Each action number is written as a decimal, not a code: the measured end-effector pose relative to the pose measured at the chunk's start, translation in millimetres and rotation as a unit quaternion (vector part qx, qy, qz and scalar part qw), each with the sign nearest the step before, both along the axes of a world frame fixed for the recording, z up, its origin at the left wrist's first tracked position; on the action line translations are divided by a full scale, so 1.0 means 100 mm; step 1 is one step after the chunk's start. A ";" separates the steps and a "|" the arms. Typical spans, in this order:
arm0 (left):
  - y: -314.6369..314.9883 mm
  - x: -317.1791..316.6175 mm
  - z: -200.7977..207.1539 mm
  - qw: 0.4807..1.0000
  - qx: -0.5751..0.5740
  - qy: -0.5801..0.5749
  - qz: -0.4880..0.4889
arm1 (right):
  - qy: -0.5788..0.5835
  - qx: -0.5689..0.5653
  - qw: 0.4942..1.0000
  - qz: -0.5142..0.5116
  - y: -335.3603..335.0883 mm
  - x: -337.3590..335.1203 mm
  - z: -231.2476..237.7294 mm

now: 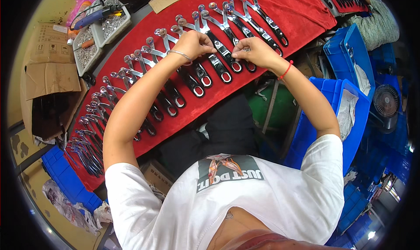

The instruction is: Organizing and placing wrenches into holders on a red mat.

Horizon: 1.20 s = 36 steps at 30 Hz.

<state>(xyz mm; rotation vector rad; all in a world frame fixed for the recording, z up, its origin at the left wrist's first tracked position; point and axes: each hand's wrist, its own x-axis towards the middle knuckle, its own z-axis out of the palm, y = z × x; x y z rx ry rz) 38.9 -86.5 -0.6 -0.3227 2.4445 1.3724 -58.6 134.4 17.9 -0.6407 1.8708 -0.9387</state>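
Observation:
A long row of Y-shaped metal tools with glossy black handles lies on a red cloth (pixel 302 9). Each handle has an oval hole at its near end, and shiny round pieces sit at the forked far ends. My left hand (pixel 194 45) is closed in a pinch above the row, fingertips at one black handle (pixel 222 50). On the other side of that handle my right hand (pixel 258 53) is pinched too, close to its holed end. Whatever either pinch holds is too small or hidden to make out.
At the upper left, white trays (pixel 117 27) hold small shiny metal parts, with a blue corded power tool (pixel 97 17) across them. A cardboard box (pixel 52 59) stands at the left. Blue crates (pixel 323 118) and a fan (pixel 386 100) are at the right. Another person's sleeve (pixel 377 26) shows upper right.

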 end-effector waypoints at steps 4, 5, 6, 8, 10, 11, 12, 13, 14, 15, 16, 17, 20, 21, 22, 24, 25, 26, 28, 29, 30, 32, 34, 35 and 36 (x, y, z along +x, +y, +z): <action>0.03 0.04 0.05 0.998 -0.064 0.005 -0.028 | 0.140 -0.014 0.989 0.037 -0.04 0.00 -0.13; 0.01 0.05 0.02 0.998 -0.065 0.004 -0.026 | 0.145 -0.002 0.989 0.034 -0.05 0.02 -0.12; 0.00 0.06 -0.03 1.000 -0.028 0.003 -0.009 | 0.144 -0.003 0.989 0.036 -0.07 0.02 -0.13; -0.01 0.05 -0.03 1.000 0.010 0.002 0.008 | 0.145 0.020 0.989 0.032 -0.08 0.01 -0.15; -0.04 0.03 -0.01 0.996 0.067 -0.038 0.035 | 0.162 0.012 0.986 0.038 -0.08 0.00 -0.14; -0.05 0.03 -0.03 0.996 0.067 -0.038 0.035 | 0.180 0.005 0.983 0.044 -0.08 0.00 -0.14; -0.06 0.04 -0.05 0.995 0.083 -0.038 0.037 | 0.180 0.004 0.983 0.044 -0.08 0.01 -0.16; -0.06 0.04 -0.05 0.994 0.100 -0.039 0.039 | 0.202 -0.011 0.978 0.049 -0.07 0.02 -0.19; -0.05 0.03 -0.05 0.994 0.100 -0.038 0.038 | 0.224 -0.026 0.973 0.055 -0.07 0.03 -0.21; -0.04 0.03 -0.05 0.997 0.070 -0.027 0.023 | 0.224 -0.025 0.973 0.054 -0.06 0.04 -0.21; -0.02 0.04 -0.03 0.999 0.040 -0.017 0.009 | 0.228 -0.023 0.972 0.057 -0.06 0.08 -0.15; -0.01 0.04 -0.02 0.999 0.040 -0.018 0.009 | 0.232 -0.022 0.971 0.059 -0.08 0.11 -0.10; 0.05 0.05 0.03 0.999 -0.034 -0.007 -0.007 | 0.210 0.038 0.975 0.059 -0.13 0.12 0.00; 0.06 0.05 0.04 0.998 -0.064 0.013 -0.014 | 0.210 0.038 0.975 0.059 -0.12 0.12 -0.02; 0.07 0.05 0.05 0.995 -0.095 0.034 -0.020 | 0.221 0.026 0.973 0.059 -0.13 0.11 -0.06; 0.06 0.05 0.01 0.987 -0.137 0.072 -0.034 | 0.233 0.013 0.971 0.059 -0.12 0.08 -0.13; 0.06 0.05 0.02 0.977 -0.177 0.110 -0.047 | 0.261 -0.006 0.963 0.072 -0.11 0.08 -0.17; 0.06 0.04 0.03 0.977 -0.177 0.109 -0.048 | 0.288 -0.025 0.953 0.085 -0.11 0.07 -0.18; 0.05 0.02 0.06 0.991 -0.127 0.030 -0.027 | 0.226 -0.033 0.972 0.052 -0.11 0.03 -0.18; 0.03 0.02 0.05 0.991 -0.127 0.030 -0.027 | 0.162 -0.041 0.986 0.020 -0.11 0.02 -0.17; 0.01 0.03 0.02 0.996 -0.079 0.025 -0.014 | 0.039 -0.019 0.999 -0.023 -0.10 -0.01 -0.13; -0.04 0.04 0.02 0.999 -0.036 0.020 -0.010 | -0.116 -0.056 0.989 -0.078 -0.07 -0.01 0.02; -0.04 0.03 0.03 0.998 -0.059 0.016 -0.012 | -0.178 -0.084 0.975 -0.102 0.00 -0.02 0.03; -0.04 0.02 0.03 0.996 -0.082 0.013 -0.015 | -0.219 -0.099 0.964 -0.114 0.03 -0.01 0.05; -0.04 0.01 0.04 0.996 -0.082 0.014 -0.015 | -0.260 -0.113 0.951 -0.125 0.05 0.01 0.06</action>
